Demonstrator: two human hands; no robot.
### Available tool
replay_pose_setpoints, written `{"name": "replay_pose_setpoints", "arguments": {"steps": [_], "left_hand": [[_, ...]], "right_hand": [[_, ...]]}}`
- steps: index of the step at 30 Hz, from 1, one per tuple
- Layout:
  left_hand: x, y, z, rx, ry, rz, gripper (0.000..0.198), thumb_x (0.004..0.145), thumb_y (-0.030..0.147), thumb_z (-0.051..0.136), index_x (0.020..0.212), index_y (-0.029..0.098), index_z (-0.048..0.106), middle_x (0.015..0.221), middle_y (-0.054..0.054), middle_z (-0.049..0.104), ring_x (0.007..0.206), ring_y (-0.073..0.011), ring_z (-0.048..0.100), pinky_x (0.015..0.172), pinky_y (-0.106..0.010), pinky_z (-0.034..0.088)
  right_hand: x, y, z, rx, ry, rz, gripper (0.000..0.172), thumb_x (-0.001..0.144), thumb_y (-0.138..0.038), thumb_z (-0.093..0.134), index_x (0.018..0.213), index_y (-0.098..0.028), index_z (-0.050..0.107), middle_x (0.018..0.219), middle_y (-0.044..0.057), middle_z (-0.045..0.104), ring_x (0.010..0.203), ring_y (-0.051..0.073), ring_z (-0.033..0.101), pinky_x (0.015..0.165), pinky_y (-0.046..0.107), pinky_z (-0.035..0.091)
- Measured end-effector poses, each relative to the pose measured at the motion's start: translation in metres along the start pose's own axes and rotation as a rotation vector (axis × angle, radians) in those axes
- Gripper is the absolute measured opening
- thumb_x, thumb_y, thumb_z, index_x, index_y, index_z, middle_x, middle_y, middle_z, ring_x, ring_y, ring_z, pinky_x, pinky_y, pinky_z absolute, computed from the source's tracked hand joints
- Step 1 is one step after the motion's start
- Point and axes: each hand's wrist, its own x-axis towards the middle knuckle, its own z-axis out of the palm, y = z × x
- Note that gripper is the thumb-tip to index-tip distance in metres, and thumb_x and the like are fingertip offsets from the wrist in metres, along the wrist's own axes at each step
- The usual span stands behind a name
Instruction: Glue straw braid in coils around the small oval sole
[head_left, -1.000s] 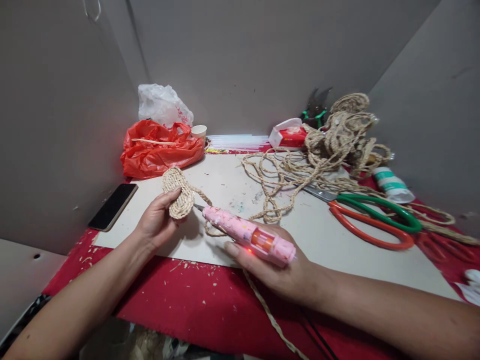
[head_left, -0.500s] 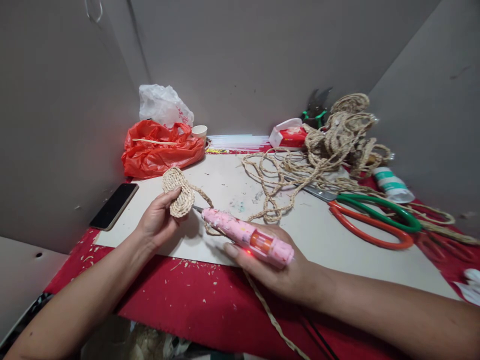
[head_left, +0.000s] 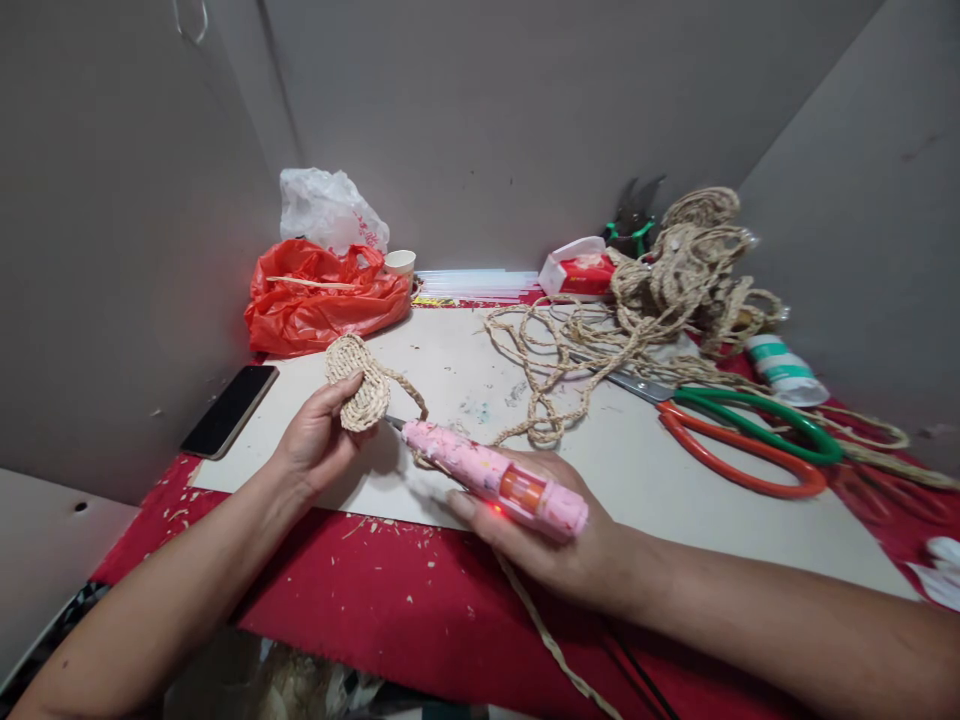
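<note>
Left hand (head_left: pixel 319 448) is clasped on the woven rope coil (head_left: pixel 360 385), held just above the board (head_left: pixel 675 470), while the pink glue gun (head_left: pixel 491 475) is gripped in the right hand (head_left: pixel 559 545), nozzle at the coil's edge: gluing is judged in hand, and steady nozzle contact is called for.

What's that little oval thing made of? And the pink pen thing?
The oval coil in the left hand looks like twisted straw or jute rope: tan, rough, matte, with visible strands. The pink tool in the right hand seems plastic, with a speckled matte skin and a glossy orange window; its thin tip looks metal.
</note>
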Motion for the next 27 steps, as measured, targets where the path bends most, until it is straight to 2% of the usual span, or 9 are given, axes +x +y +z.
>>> {"name": "replay_pose_setpoints", "arguments": {"steps": [12, 22, 27], "left_hand": [[0.0010, 0.0000, -0.0014, 0.000, -0.011, -0.005, 0.010, 0.085, 0.008, 0.055, 0.082, 0.008, 0.065, 0.071, -0.004, 0.070, 0.055, -0.0100, 0.064, 0.051, -0.019, 0.053], [0.0006, -0.0027, -0.0021, 0.001, -0.055, 0.009, 0.011, 0.083, 0.007, 0.056, 0.082, 0.007, 0.067, 0.073, -0.005, 0.071, 0.059, -0.0099, 0.065, 0.056, -0.019, 0.054], [0.0012, -0.0060, -0.0019, 0.018, -0.076, 0.024, 0.004, 0.078, 0.008, 0.062, 0.077, 0.008, 0.066, 0.071, -0.004, 0.071, 0.058, -0.0096, 0.065, 0.056, -0.018, 0.053]], "right_hand": [[0.0006, -0.0001, 0.0007, -0.007, -0.029, -0.017, 0.023, 0.085, -0.024, 0.053, 0.064, -0.017, 0.050, 0.052, -0.003, 0.043, 0.045, 0.008, 0.041, 0.045, 0.022, 0.037], [-0.0014, 0.0040, 0.0026, -0.056, -0.044, -0.019, 0.023, 0.087, -0.029, 0.051, 0.066, -0.018, 0.054, 0.053, -0.001, 0.049, 0.045, 0.009, 0.043, 0.046, 0.023, 0.038], [-0.0017, 0.0049, 0.0025, -0.059, -0.062, 0.015, 0.018, 0.086, -0.030, 0.052, 0.078, -0.016, 0.061, 0.060, 0.002, 0.059, 0.049, 0.010, 0.048, 0.049, 0.023, 0.041]]}}
